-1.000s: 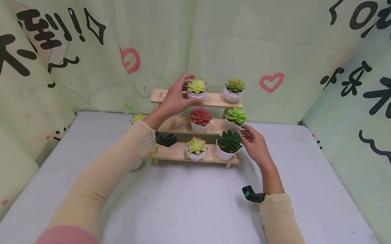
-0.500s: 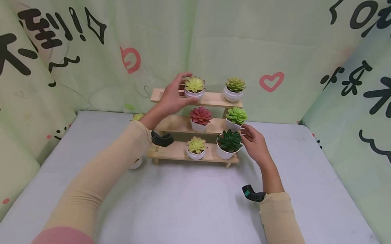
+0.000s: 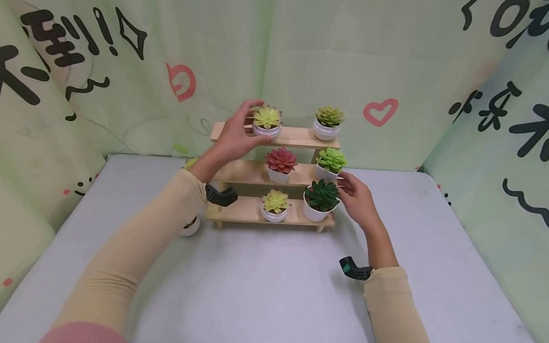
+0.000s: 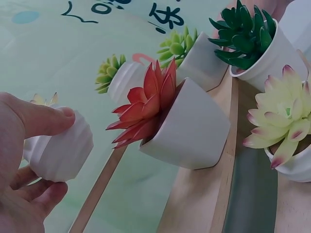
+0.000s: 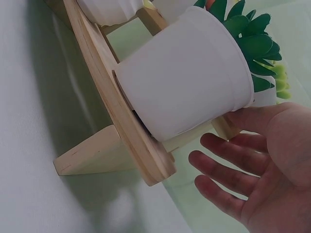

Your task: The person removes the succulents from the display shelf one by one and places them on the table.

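Near: white tabletop (image 3: 252,292) runs from the bottom of the head view up to the feet of the stand (image 3: 227,216); more of it lies right of the right sleeve (image 3: 397,302), out to the right edge. Left sleeve (image 3: 140,247) slants over the left part, half covering a white pot (image 3: 191,229) just left of the stand.

Bottom shelf (image 3: 246,203): yellow plant (image 3: 275,204) about mid-shelf, dark plant (image 3: 321,197) close to the right end. Right hand (image 3: 358,200) just right of the dark plant, fingers parted and relaxed, not gripping; cannot tell whether the thumb touches the pot.

Middle shelf (image 3: 242,171): red plant (image 3: 281,161) mid-shelf, green plant (image 3: 331,161) at the right end. Bare wood left of the red plant. Yellow leaves (image 3: 190,162) left of the left wrist, base hidden.

Top shelf (image 3: 298,137), farthest: pale plant (image 3: 267,120) in the left hand (image 3: 236,135) — thumb and fingers round its pot from the left, leaves up, well apart from the right hand. Cannot tell whether the pot's base rests on wood. Shelf runs on right to the olive plant (image 3: 328,120); its left end shows beyond the left hand. Curtain (image 3: 314,72) hangs past the far table edge.
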`<state>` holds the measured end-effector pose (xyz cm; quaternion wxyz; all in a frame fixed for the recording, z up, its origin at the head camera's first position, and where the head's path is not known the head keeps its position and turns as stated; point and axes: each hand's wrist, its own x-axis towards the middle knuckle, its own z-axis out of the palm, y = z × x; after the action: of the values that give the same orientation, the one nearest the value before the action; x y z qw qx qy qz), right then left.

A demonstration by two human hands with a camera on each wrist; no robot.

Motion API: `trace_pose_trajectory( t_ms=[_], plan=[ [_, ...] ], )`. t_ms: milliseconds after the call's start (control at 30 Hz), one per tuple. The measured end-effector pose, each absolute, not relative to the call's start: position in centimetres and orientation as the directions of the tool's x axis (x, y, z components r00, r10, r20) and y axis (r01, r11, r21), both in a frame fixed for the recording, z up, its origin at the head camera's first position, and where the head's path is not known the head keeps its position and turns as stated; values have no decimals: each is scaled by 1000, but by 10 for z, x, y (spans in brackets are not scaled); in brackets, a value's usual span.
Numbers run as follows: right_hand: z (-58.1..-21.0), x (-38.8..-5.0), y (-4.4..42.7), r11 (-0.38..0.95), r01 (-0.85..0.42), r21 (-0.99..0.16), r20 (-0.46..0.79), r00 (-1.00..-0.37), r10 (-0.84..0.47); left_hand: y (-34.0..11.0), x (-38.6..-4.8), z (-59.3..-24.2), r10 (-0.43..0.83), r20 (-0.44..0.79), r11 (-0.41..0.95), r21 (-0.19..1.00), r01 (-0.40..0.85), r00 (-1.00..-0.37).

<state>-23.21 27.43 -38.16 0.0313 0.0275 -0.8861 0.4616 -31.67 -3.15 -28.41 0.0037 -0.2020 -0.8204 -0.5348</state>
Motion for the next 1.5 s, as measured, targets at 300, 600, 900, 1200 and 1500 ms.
trace_pose_trajectory(
  t_ms=[300, 600, 900, 1200, 1500],
  plan=[
    [-379, -232, 273, 560, -63, -826, 64, -998, -18, -38, -315, -282, 315, 223, 347, 878, 330, -923],
    [-380, -231, 273, 568, -49, -821, 52, -999, -10, -39, -313, -282, 324, 244, 345, 869, 354, -914],
    [-381, -231, 275, 572, -48, -819, 54, -999, -7, -40, -310, -279, 325, 242, 343, 871, 352, -914],
    [-380, -228, 276, 577, -57, -815, 68, -998, -3, -44, -307, -279, 320, 254, 347, 865, 362, -913],
    [-379, -230, 273, 574, -58, -817, 63, -998, -12, -54, -304, -280, 305, 261, 355, 861, 363, -916]
  ],
)
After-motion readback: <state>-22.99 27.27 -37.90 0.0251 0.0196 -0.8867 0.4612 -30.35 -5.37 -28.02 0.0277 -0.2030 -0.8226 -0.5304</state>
